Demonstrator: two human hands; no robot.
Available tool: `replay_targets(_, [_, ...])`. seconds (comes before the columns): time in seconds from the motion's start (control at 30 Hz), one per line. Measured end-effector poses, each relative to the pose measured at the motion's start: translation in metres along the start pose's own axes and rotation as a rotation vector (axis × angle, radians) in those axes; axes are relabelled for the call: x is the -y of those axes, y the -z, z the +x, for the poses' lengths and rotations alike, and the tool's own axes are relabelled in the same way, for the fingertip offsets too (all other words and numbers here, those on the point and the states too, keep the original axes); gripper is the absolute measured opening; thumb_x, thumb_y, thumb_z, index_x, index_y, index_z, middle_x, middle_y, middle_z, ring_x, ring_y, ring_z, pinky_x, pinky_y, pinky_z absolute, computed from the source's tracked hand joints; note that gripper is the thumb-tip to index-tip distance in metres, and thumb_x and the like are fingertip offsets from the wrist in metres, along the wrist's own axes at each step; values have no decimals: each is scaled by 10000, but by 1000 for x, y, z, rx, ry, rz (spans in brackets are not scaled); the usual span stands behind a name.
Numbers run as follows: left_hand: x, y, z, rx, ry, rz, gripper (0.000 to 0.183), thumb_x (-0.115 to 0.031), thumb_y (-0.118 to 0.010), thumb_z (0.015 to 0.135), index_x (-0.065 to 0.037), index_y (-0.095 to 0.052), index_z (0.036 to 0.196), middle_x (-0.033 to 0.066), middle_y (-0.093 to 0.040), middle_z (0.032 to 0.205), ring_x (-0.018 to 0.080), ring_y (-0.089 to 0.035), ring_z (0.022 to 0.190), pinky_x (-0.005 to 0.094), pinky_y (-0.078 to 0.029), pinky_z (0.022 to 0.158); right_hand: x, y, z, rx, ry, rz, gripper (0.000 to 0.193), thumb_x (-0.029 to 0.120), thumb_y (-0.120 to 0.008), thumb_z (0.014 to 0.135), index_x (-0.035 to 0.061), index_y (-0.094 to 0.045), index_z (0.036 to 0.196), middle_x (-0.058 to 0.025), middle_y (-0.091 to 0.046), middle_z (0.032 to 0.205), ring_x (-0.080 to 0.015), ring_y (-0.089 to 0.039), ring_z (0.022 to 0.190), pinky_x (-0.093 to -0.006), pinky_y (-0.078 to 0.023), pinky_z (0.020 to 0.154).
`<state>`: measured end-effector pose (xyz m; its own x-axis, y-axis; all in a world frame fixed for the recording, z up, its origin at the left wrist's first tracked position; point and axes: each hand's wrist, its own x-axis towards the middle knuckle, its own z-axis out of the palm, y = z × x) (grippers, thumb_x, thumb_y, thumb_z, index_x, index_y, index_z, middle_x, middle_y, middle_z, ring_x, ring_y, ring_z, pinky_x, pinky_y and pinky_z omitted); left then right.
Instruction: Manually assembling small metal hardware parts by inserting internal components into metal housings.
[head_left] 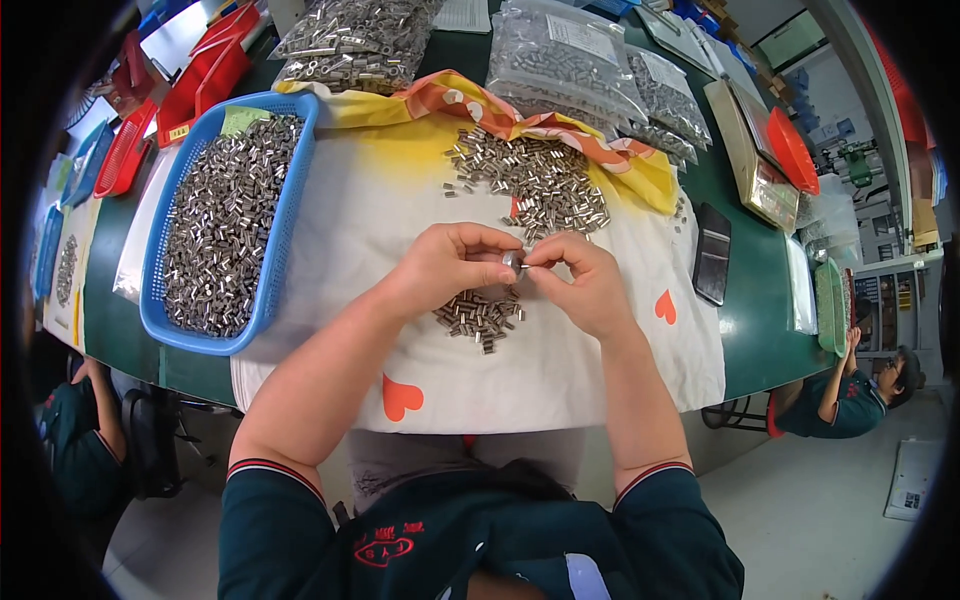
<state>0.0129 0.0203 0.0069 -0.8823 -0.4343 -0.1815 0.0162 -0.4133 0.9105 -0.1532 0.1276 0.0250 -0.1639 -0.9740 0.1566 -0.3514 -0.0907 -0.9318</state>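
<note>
My left hand [440, 268] pinches a small round metal part [512, 261] between thumb and fingers, above the white cloth [350, 250]. Close against that part, the thumb and forefinger of my right hand [588, 285] are pressed together. A thin shiny bit shows at their tips, too small to name. Beneath my hands lies a small pile of short metal sleeves [480, 318]. A larger heap of the same sleeves [555, 185] spreads just beyond my fingers.
A blue plastic basket [150, 290] full of metal sleeves stands at left. Bags of metal parts [350, 45] line the back, behind a yellow-orange cloth edge [640, 180]. A dark phone [712, 255] lies at right. Co-workers sit at both sides, one at right [840, 400].
</note>
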Motion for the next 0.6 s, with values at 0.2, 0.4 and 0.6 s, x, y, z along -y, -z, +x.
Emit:
replay_targets(0.2, [-4,-8,1,-52,-27,73,325,14,-648,737,29,-563,1050,22,-593,869,67,-551,769,211,-473,710,8,-3,-3,0,-79,50,91,-16,-607,715,2,-597,804,-53,-585,839,-131,-547,807,-247,-422,740])
replay_targets(0.4, [3,-3,-5,-84,-20,159,304,-38,-681,729,23,-596,1014,-15,-575,778,38,-524,697,177,-445,635,8,-12,-5,-64,55,-188,78,-1,-622,696,19,-612,771,-58,-605,804,-143,-569,752,-256,-445,686])
replay_targets(0.6, [2,-2,-2,-59,-37,183,300,-38,-676,733,12,-599,1019,-15,-581,772,35,-530,690,178,-454,627,10,-11,-6,-45,44,-106,89,28,-618,710,16,-601,796,-62,-597,784,-159,-576,719,-256,-460,645])
